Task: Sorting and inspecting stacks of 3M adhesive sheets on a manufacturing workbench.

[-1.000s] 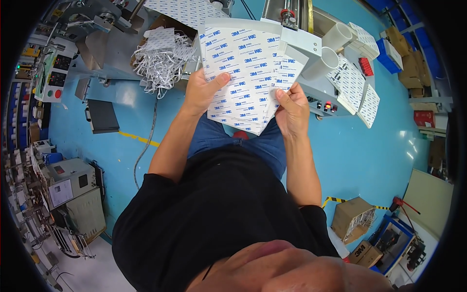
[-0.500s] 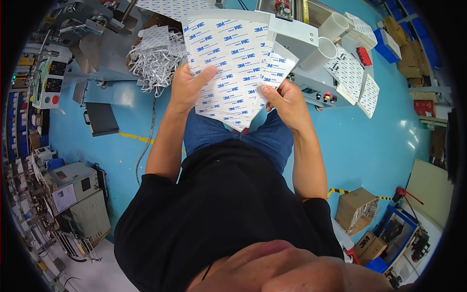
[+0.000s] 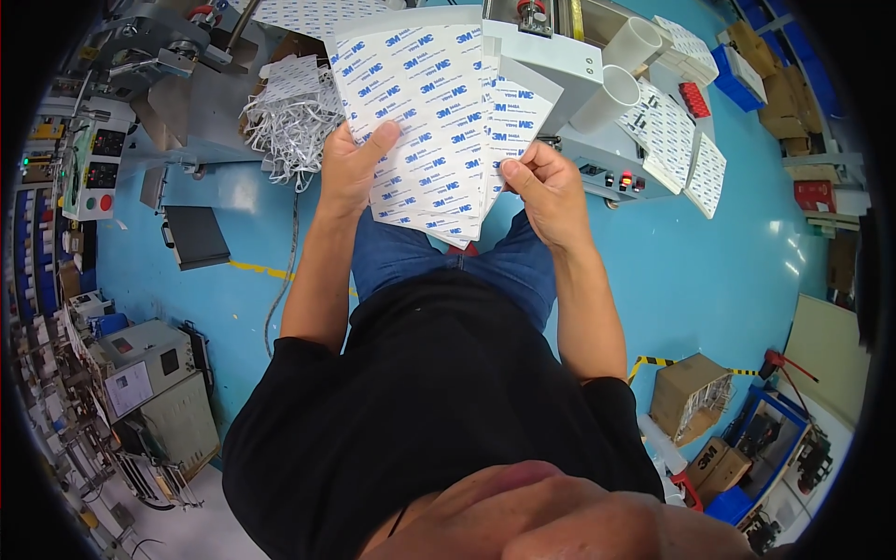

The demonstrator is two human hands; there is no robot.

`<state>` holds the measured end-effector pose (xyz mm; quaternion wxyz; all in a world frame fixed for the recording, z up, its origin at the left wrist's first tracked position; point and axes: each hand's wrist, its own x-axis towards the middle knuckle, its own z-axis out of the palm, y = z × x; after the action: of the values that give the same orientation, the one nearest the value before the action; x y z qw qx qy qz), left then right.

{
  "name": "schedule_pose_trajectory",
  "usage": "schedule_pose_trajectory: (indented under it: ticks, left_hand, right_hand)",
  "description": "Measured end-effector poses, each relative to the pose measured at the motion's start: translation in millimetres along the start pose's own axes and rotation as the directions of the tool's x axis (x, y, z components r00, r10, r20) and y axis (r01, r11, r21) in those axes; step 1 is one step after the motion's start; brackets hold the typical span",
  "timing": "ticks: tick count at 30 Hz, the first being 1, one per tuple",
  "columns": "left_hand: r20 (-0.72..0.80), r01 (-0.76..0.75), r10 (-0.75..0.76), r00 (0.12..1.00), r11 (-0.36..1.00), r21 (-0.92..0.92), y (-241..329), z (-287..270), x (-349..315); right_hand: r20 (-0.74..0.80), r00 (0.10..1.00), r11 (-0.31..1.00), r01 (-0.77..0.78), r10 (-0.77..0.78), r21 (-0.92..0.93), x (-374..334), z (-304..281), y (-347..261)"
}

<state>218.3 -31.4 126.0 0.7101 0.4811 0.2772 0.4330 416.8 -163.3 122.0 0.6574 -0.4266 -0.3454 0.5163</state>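
Note:
Both hands hold a fanned stack of white adhesive-backed sheets with blue print, above my lap. My left hand is closed on the stack's left edge, its thumb flat on the top sheet and its fingers hidden behind. My right hand pinches the sheets at the right side, where the lower ones spread out from under the top one. The thumb lies in front; the other fingers curl at the edge and behind.
A grey machine stands ahead, with white tubes and more printed sheets on its right. Tangled white waste strips hang left of the stack. A cable trails over the blue floor. A cardboard box stands at lower right.
The stack has shifted left and tilted slightly. Its lower sheets now show more on the right, and my hands have moved a little left with it.

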Motion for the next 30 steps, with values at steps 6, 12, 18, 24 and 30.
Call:
schedule_pose_trajectory:
  ticks: [6,12,18,24,30]
  left_hand:
    - [-0.04,-0.064,0.065,0.997,0.998,0.018,-1.6,-3.1,2.0]
    - [0.526,0.429,0.078,0.847,0.483,-0.763,-4.4,-44.9,18.0]
    - [0.58,0.575,0.243,0.777,0.101,-0.812,-7.6,-20.1,4.7]
    - [0.527,0.515,0.235,0.817,0.115,-0.849,-9.4,-13.8,-7.0]
    - [0.008,0.095,-0.103,0.995,0.88,-0.466,-1.4,-17.7,-12.3]
  right_hand:
    - [-0.025,1.0,0.999,0.007,-0.009,-0.049,-3.8,-5.8,-2.3]
    - [-0.175,0.963,0.972,0.221,-0.204,0.086,-3.5,16.3,-25.9]
    - [0.055,0.745,0.722,0.621,-0.665,0.305,13.7,45.6,-36.4]
    - [0.154,0.97,0.885,0.237,-0.19,-0.401,53.4,76.0,-18.0]
    - [0.207,0.977,0.998,0.061,-0.053,-0.034,32.3,59.9,-9.9]
